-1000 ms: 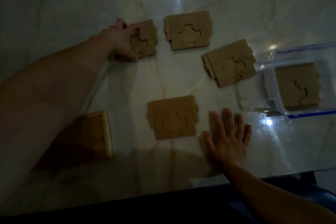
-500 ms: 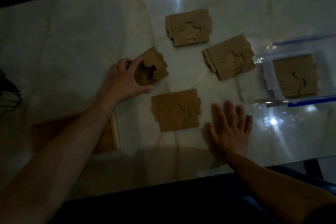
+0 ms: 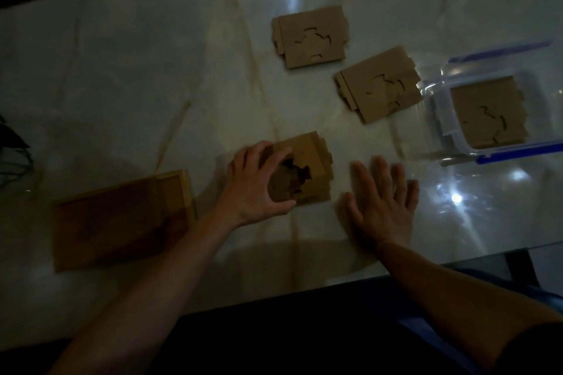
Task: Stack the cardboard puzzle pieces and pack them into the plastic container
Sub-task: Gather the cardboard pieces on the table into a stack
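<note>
Marble tabletop [image 3: 122, 70], glossy in a dim room. Left hand [image 3: 256, 183] fingers curl around a cardboard puzzle piece [image 3: 307, 173] near the front edge; right hand [image 3: 380, 201] lies flat, empty. Plastic container [image 3: 499, 149] sits at the right edge.

The scene is dim and murky. Glare spots shine on the glossy worktop [image 3: 122, 85] far beyond the left hand [image 3: 256, 183] and just right of the right hand [image 3: 380, 204]. Soft shadow pools under both forearms; the near edge falls to black.
</note>
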The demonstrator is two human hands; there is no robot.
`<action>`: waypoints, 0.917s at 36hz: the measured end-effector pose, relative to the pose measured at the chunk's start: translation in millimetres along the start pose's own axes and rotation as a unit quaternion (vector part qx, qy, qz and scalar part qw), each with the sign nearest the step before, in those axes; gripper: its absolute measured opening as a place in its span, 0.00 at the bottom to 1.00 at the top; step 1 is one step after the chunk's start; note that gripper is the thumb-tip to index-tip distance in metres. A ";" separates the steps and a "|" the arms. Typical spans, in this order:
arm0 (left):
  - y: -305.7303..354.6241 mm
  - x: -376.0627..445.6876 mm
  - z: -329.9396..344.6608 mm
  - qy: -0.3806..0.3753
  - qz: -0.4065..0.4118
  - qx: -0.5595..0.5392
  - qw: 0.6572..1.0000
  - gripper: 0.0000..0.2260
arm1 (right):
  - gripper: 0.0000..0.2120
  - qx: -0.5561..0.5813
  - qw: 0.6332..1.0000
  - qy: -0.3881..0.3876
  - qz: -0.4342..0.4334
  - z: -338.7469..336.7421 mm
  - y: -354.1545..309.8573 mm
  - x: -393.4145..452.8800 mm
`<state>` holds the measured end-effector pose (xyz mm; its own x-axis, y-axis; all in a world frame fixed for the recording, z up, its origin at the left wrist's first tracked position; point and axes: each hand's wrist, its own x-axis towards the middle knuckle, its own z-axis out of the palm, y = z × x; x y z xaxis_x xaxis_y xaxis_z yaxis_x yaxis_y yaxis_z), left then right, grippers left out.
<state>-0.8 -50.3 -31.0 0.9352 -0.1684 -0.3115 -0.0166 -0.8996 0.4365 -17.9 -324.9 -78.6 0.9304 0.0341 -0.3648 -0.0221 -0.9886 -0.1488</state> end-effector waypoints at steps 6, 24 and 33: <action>5.8 3.3 16.8 0.021 0.040 0.052 0.998 0.44 | 0.33 0.003 1.000 0.001 -0.005 -1.3 -0.3 -0.7; -2.1 8.6 24.8 0.022 0.048 0.118 0.992 0.45 | 0.34 0.011 1.000 0.010 -0.008 1.7 1.5 -1.2; -6.3 9.6 27.9 0.022 0.047 0.138 0.989 0.45 | 0.34 0.014 1.000 0.004 -0.007 1.1 1.1 -1.0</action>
<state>-1.5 -57.5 -60.2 0.9393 -0.2444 -0.2409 -0.1945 -0.9575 0.2130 -19.3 -325.9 -79.4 0.9335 0.0475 -0.3553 -0.0186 -0.9834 -0.1802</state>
